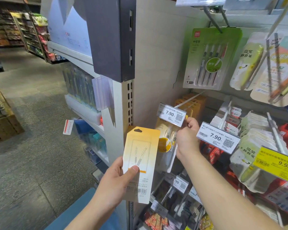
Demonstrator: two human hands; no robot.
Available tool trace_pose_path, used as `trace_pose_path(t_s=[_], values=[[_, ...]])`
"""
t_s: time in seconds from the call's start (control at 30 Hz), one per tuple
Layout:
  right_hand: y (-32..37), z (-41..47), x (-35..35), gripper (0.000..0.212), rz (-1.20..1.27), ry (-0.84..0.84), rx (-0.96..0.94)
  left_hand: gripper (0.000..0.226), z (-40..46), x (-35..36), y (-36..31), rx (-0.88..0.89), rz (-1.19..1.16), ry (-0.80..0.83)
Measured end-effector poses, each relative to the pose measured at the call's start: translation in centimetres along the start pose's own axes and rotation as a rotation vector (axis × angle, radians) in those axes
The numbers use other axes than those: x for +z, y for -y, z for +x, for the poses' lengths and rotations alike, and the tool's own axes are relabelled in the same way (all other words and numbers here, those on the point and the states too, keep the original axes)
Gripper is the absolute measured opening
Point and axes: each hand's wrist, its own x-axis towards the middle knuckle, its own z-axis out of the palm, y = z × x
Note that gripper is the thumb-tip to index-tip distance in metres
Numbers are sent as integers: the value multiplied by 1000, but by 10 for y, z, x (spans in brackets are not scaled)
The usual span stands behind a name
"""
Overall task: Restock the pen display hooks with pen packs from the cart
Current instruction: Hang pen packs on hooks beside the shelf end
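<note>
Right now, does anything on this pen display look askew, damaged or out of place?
Nothing looks damaged or spilled. The yellow pen pack in the left hand shows its printed back, not yet hung. The right hand is at the hook behind the 7.90 price tag.

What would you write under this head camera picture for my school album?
Left hand holds a yellow pen pack while the right hand pinches another pack at the hook.

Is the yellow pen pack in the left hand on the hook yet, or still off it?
Off. The left hand holds the yellow pen pack in the air, beside the display. Its hang hole at the top is empty.
</note>
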Motion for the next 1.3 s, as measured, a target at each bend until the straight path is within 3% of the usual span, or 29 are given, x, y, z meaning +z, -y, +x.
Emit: trace_pose_path(t_s=[0.13, 0.4, 0.83, 1.0, 1.17, 1.3], values=[[1, 15, 0, 18, -53, -66, -129, 22, 2, 3, 1, -8, -11, -6], [3, 38, -3, 24, -198, -191, -201, 26, 4, 6, 2, -25, -25, 19], [-6, 45, -10, 3, -205, -128, -173, 27, 2, 0, 6, -11, -32, 11], [-16, 29, -21, 26, -253, -155, -226, 26, -2, 5, 1, -19, -22, 26], [-22, -5, -37, 66, -462, -30, -110, 26, -2, 13, -3, -11, -51, 48], [-19, -42, -44, 51, -428, 29, -87, 25, -1, 20, -6, 3, -24, 83]])
